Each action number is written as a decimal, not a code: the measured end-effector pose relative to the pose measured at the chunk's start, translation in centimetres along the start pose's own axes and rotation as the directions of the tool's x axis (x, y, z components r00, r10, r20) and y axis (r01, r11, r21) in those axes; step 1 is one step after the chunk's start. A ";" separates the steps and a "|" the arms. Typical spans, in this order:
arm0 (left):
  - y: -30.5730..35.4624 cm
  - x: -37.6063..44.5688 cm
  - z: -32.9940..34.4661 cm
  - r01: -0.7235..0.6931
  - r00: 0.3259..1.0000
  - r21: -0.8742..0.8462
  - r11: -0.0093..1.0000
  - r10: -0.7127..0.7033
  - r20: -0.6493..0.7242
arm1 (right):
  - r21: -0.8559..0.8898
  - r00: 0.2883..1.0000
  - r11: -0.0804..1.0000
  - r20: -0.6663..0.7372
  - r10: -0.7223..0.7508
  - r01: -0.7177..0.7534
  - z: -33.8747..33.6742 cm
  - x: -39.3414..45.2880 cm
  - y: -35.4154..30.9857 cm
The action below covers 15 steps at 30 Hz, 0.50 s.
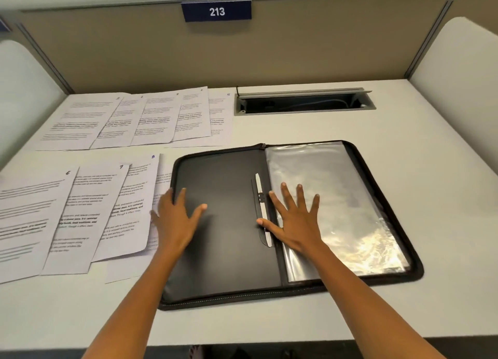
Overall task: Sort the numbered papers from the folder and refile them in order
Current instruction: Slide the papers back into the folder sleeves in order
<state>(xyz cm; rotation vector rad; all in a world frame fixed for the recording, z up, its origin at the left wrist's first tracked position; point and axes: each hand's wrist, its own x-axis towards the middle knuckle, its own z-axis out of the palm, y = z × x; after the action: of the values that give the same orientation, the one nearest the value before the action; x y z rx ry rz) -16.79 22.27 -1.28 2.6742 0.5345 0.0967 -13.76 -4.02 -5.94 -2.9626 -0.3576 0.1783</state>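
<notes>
A black zip folder [226,251] lies open on the desk, its right half filled with clear plastic sleeves [350,210]. A white pen [260,197] sits in a loop by the spine. My left hand [176,218] rests flat with spread fingers on the folder's left edge, over the papers beside it. My right hand [293,218] presses flat on the sleeves near the spine, thumb touching the pen. Numbered papers lie fanned in two rows to the left: a far row [134,118] ending in 5, and a near row [80,213] showing 6, 7 and another.
A grey cable tray [304,102] with a raised lid is set into the desk at the back right. A beige partition with a blue sign reading 213 [217,11] stands behind. White side panels flank the desk. The desk's front edge [242,342] is near me.
</notes>
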 end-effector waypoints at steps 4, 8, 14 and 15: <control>0.1 -0.6 2.0 -0.165 0.974 0.127 0.978 0.142 0.177 | 0.009 1.000 1.000 0.001 0.000 0.000 0.0 0.1 0.0; -0.6 -0.9 2.8 -0.158 0.957 0.145 0.977 0.115 0.265 | 0.048 1.000 0.999 -0.022 0.001 0.000 -1.1 0.7 -1.1; -0.6 -0.1 1.8 -0.175 0.956 0.123 0.977 0.139 0.257 | 0.130 0.980 0.972 -0.043 -0.194 0.198 -3.2 4.5 -6.6; -0.8 0.3 1.3 -0.180 0.961 0.108 0.978 0.152 0.230 | 0.138 0.973 0.963 -0.037 -0.230 0.233 -3.5 5.2 -7.8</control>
<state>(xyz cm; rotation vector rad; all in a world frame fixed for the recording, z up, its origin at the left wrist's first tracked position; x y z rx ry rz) -16.60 22.54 -2.77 2.8034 0.2528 -0.1926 -10.00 4.27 -1.71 -2.7528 -0.6549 0.1383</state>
